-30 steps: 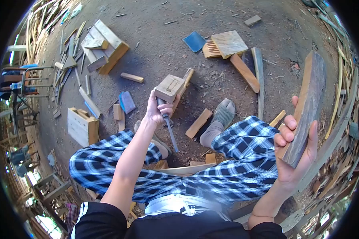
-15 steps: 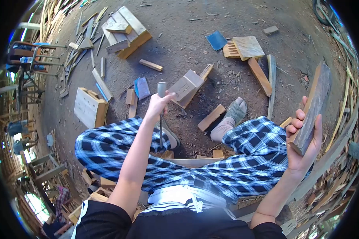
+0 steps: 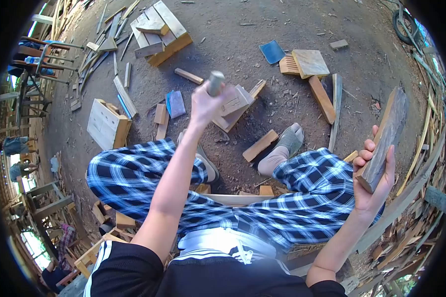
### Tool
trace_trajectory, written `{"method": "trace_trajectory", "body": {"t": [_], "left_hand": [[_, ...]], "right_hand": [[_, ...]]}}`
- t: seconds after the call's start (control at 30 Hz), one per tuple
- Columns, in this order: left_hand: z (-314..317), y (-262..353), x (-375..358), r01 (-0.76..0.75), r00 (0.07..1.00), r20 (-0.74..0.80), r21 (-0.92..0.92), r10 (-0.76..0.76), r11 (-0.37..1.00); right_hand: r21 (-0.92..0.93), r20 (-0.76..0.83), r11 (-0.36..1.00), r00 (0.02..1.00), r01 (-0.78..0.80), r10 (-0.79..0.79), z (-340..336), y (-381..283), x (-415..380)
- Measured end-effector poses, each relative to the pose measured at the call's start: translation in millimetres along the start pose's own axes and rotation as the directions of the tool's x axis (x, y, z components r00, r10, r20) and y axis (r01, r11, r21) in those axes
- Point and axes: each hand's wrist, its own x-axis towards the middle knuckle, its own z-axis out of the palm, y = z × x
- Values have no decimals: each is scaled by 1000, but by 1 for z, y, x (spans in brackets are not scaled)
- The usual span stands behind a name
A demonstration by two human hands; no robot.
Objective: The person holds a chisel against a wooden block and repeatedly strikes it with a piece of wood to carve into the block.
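From here I see the left hand [image 3: 206, 106] holding a grey-ended tool [image 3: 216, 83] near the marked block [image 3: 238, 102]; the right hand [image 3: 368, 197] has its grip around a long wooden piece [image 3: 386, 136].

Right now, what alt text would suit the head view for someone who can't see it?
A person's left hand grips a tool handle near a marked wooden block, while the right hand holds a long wood piece. Other wooden pieces lie scattered on the dirt floor.

Wooden bar [image 3: 387, 133] — grey-brown, trousers [image 3: 309, 183] — plaid
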Motion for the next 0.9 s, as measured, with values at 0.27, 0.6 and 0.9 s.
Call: {"method": "trace_trajectory", "body": {"t": [0.27,0.6,0.9], "left_hand": [[-18,46,34,-54,980,-157,-802,-123,595],[9,37,42,-114,850,-452,-658,-270,744],[19,25,40,-338,854,-520,-578,-16,743]], "right_hand": [[5,77,1000,997,3,-3,8,0,0],[-59,-6,997,999,-48,47,4,8,2],[-106,5,994,1000,-29,30,6,10,1]]}}
